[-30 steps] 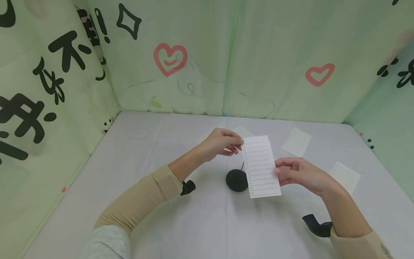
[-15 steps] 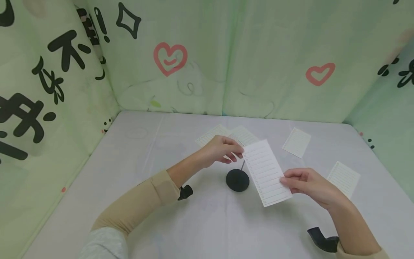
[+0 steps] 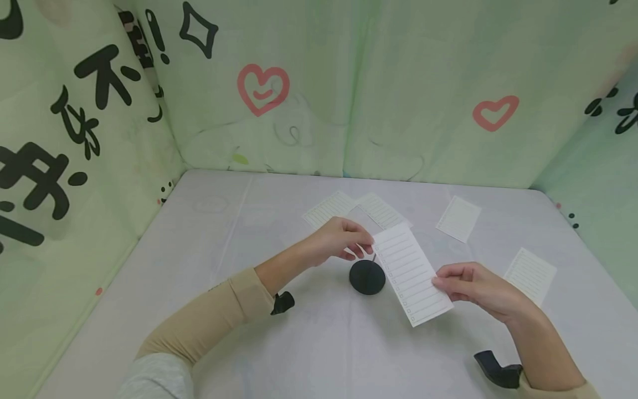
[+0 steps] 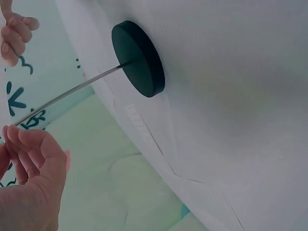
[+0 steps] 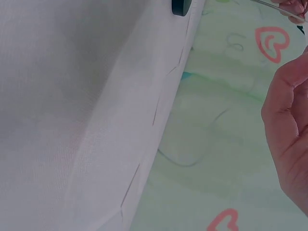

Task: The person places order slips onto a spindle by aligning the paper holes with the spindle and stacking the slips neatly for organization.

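Observation:
A white lined paper slip (image 3: 412, 274) with a column of checkboxes is held slantwise just above the table, between both hands. My left hand (image 3: 368, 247) pinches its upper left corner. My right hand (image 3: 438, 281) pinches its lower right edge. Directly left of the slip stands a black round base (image 3: 367, 277) with a thin upright metal spike (image 3: 372, 257); the slip's left edge is beside the spike. The left wrist view shows the base (image 4: 139, 57) and spike (image 4: 67, 94) near my curled left fingers (image 4: 29, 159). My right hand (image 5: 288, 125) fills the right wrist view's right side.
Several more lined slips lie flat on the white table (image 3: 279, 332): two overlapping ones (image 3: 331, 208) (image 3: 381, 209) behind my left hand, one (image 3: 458, 219) at the back right and one (image 3: 530, 273) at the right. Green printed fabric walls (image 3: 399, 83) close in three sides.
Both hands have lowered the slip and tilted it, its top now by the spike's tip. The two slips behind my left hand have come into view.

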Action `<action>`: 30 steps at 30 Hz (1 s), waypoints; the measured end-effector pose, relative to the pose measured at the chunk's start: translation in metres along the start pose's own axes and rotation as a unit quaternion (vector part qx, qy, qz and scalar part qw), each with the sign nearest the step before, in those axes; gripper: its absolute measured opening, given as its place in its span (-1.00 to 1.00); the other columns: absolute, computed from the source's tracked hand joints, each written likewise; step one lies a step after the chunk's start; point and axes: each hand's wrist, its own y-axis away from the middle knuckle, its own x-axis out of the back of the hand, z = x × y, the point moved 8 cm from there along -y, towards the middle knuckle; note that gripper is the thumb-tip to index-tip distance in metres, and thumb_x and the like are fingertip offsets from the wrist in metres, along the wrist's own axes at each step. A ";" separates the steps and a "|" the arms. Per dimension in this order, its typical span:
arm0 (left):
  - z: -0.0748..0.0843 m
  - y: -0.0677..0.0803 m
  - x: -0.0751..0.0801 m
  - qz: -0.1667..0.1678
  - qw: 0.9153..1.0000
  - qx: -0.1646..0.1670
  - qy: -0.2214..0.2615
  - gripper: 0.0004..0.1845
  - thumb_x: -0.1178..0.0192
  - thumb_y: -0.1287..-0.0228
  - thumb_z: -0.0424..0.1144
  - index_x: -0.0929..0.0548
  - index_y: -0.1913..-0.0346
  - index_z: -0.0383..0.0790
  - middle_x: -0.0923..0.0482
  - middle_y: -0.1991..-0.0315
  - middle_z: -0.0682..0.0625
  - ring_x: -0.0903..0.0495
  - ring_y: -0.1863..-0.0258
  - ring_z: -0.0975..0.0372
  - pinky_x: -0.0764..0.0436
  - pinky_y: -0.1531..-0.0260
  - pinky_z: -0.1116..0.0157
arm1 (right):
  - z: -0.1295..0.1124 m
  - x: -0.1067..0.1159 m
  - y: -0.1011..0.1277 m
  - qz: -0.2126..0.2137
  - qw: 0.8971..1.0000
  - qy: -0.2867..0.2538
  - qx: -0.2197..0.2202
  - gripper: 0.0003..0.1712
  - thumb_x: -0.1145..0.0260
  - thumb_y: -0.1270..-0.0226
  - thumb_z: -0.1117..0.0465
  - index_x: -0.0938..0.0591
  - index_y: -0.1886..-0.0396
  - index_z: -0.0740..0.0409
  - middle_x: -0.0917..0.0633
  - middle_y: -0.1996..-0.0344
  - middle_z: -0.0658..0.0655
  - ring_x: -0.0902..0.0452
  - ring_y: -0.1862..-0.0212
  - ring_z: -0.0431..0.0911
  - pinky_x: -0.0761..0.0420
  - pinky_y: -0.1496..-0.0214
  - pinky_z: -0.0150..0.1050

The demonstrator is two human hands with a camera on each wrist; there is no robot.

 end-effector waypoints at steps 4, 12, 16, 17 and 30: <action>-0.002 0.000 -0.001 -0.002 1.000 -0.004 0.005 -0.83 -0.15 -0.23 -0.28 -0.65 0.26 -0.33 -0.61 0.46 -0.02 -0.56 0.45 0.20 -0.54 0.44 0.40 | 0.003 0.000 -0.001 -0.010 1.000 -0.007 -0.004 -0.76 -0.05 -0.36 0.34 -0.64 0.29 0.04 -0.70 0.32 -0.05 -0.62 0.30 -0.17 -0.57 0.22 -0.32; -0.003 0.001 -0.003 -0.003 1.000 -0.015 0.010 -0.83 -0.15 -0.23 -0.28 -0.65 0.26 -0.35 -0.60 0.47 0.00 -0.54 0.48 0.24 -0.57 0.36 0.35 | 0.007 0.000 -0.003 -0.024 0.999 -0.019 -0.007 -0.73 -0.02 -0.37 0.34 -0.65 0.28 0.02 -0.71 0.32 -0.04 -0.62 0.30 -0.18 -0.56 0.22 -0.32; -0.004 0.000 -0.003 -0.002 1.000 -0.014 0.017 -0.83 -0.16 -0.23 -0.29 -0.64 0.26 -0.35 -0.61 0.45 -0.05 -0.54 0.47 0.23 -0.57 0.34 0.33 | 0.008 -0.001 -0.005 -0.027 0.999 -0.022 -0.006 -0.73 -0.02 -0.37 0.34 -0.65 0.29 0.01 -0.71 0.32 -0.05 -0.62 0.31 -0.19 -0.56 0.23 -0.32; -0.005 0.000 -0.004 -0.003 1.000 -0.013 0.018 -0.83 -0.16 -0.23 -0.29 -0.64 0.25 -0.35 -0.62 0.42 -0.10 -0.54 0.47 0.22 -0.57 0.34 0.33 | 0.008 -0.001 -0.005 -0.028 0.999 -0.023 -0.006 -0.73 -0.02 -0.37 0.34 -0.65 0.29 0.01 -0.71 0.33 -0.05 -0.62 0.31 -0.19 -0.56 0.24 -0.32; -0.006 0.001 -0.006 -0.007 0.999 -0.025 0.028 -0.83 -0.18 -0.21 -0.29 -0.64 0.23 -0.34 -0.61 0.27 -0.27 -0.54 0.46 0.22 -0.56 0.32 0.32 | 0.015 -0.001 -0.010 -0.033 0.999 -0.013 -0.012 -0.75 -0.04 -0.36 0.33 -0.64 0.32 0.02 -0.71 0.34 -0.06 -0.62 0.31 -0.20 -0.56 0.23 -0.30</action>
